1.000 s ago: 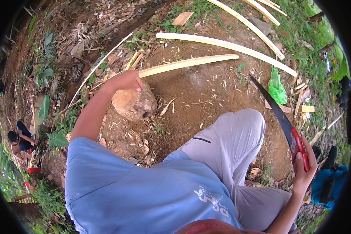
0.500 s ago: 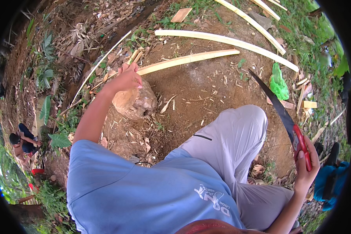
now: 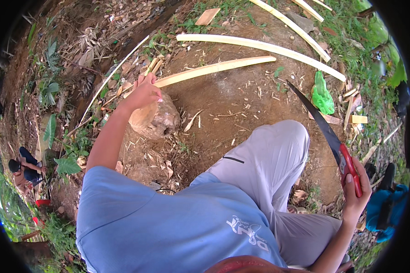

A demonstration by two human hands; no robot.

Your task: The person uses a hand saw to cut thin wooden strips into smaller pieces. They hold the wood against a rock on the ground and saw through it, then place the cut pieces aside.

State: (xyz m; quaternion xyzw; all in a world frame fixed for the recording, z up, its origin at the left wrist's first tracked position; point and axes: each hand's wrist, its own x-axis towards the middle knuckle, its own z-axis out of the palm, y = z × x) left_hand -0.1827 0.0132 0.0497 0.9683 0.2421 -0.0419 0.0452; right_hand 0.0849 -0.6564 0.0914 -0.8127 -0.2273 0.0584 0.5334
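In the head view, holding a red-handled saw (image 3: 321,122) in the right hand (image 3: 356,184), with the grip closed round the handle — blade raised, well apart from any wood. Reaching with the left hand (image 3: 143,94) over a log (image 3: 163,119) to the near end of a pale strip (image 3: 218,67); cannot tell, with fingers partly hidden, whether pinching it. Judging by long strips (image 3: 264,46) and chips lying about, already some way along, though not sawing now. Working outdoors on brown dirt (image 3: 232,98), near grass (image 3: 351,59) and a green bag (image 3: 322,96).

Blue short-sleeved shirt (image 3: 168,223), white print (image 3: 248,232); pale grey trousers (image 3: 271,152), short dark strip (image 3: 233,159).
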